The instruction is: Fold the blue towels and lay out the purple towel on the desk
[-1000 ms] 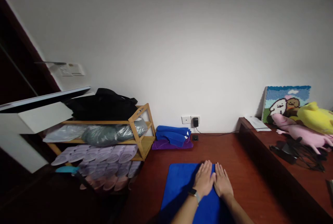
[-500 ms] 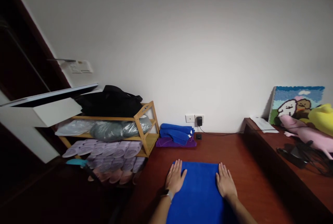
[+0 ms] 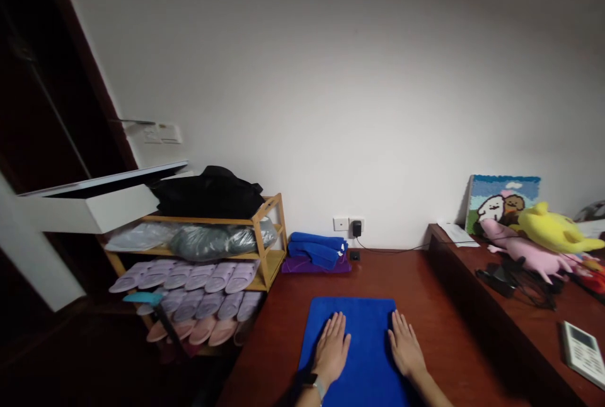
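A bright blue towel (image 3: 362, 325) lies spread flat on the red-brown wooden table (image 3: 274, 325); its near end runs out of the bottom of the view. My left hand (image 3: 332, 347) rests palm down on the towel's left part, fingers stretched forward, a watch on the wrist. Along the right edge lies my right hand (image 3: 405, 343), flat with its fingers extended, partly on the cloth. Neither hand grips anything. Near the wall, folded blue towels (image 3: 316, 248) sit on top of a folded purple towel (image 3: 314, 265).
Left of the table stands a wooden rack (image 3: 262, 249) with slippers (image 3: 208, 278), plastic-wrapped bundles and a black bag (image 3: 212, 193). A raised ledge (image 3: 472, 306) on the right bears plush toys (image 3: 548, 230), cables and a white remote (image 3: 583, 353). A plug (image 3: 357, 227) sits in the wall socket.
My left hand has moved from the towel's left edge inward and nearer to me. My right hand has slid slightly nearer along the right edge. The view has shifted right.
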Motion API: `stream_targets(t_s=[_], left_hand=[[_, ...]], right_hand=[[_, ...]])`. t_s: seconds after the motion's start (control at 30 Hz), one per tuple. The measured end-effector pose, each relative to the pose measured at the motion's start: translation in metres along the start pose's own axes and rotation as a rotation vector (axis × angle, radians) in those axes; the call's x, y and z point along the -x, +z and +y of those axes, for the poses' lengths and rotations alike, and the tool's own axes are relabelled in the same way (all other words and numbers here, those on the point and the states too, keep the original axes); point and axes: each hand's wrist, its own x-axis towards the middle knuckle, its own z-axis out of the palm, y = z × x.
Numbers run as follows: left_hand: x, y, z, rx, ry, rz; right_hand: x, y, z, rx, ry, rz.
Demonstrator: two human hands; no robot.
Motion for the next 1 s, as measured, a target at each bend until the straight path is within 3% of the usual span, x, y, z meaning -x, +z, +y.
stream_targets(t_s=[0.13,0.3,0.4,0.47,0.53,0.6,0.77,0.87,0.93,1.0], left_hand=[[0.006,0.017,0.056,0.082,0.150,-0.042],[-0.011,0.044,0.127,0.157,0.275,-0.068],[-0.020,0.058,0.153,0.159,0.256,-0.094],[-0.020,0.063,0.156,0.146,0.243,-0.111],[-0.016,0.060,0.145,0.124,0.239,-0.122],[-0.009,0.050,0.120,0.095,0.225,-0.130],[0.023,0.015,0.025,-0.053,0.010,-0.097],[0.046,0.002,-0.024,-0.122,-0.127,-0.057],[0.059,-0.002,-0.041,-0.144,-0.173,-0.039],[0.066,-0.004,-0.046,-0.154,-0.188,-0.031]], right_hand=[[0.021,0.008,-0.004,0.016,0.035,-0.070],[0.024,0.013,-0.003,0.051,0.001,-0.056],[0.024,0.013,-0.001,0.081,-0.033,-0.076],[0.025,0.012,-0.001,0.074,-0.046,-0.083],[0.025,0.011,-0.001,0.054,-0.038,-0.075],[0.025,0.010,-0.002,0.043,-0.008,-0.061],[0.025,0.012,-0.003,0.027,0.038,-0.042],[0.024,0.017,-0.002,0.016,0.036,-0.036],[0.023,0.019,-0.002,0.029,0.039,-0.037],[0.022,0.016,-0.003,0.052,0.043,-0.053]])
